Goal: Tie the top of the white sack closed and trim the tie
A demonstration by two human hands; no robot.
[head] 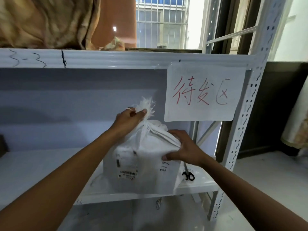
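A white woven sack point(141, 170) with barcode labels and black handwriting stands on the white metal shelf point(50, 167). Its top is gathered into a frayed neck that sticks up. My left hand point(129, 120) is closed around that neck, and a thin white string shows over its knuckles. My right hand point(181, 147) presses on the sack's upper right shoulder, thumb on the front face. Black-handled scissors point(187, 174) lie on the shelf just right of the sack, below my right wrist.
A paper sign point(203, 90) with red handwriting hangs from the upper shelf beam, just above and right of the sack. A perforated shelf upright point(241, 122) stands at the right. Patterned brown fabric point(46, 22) lies on the top shelf. A barred window is behind.
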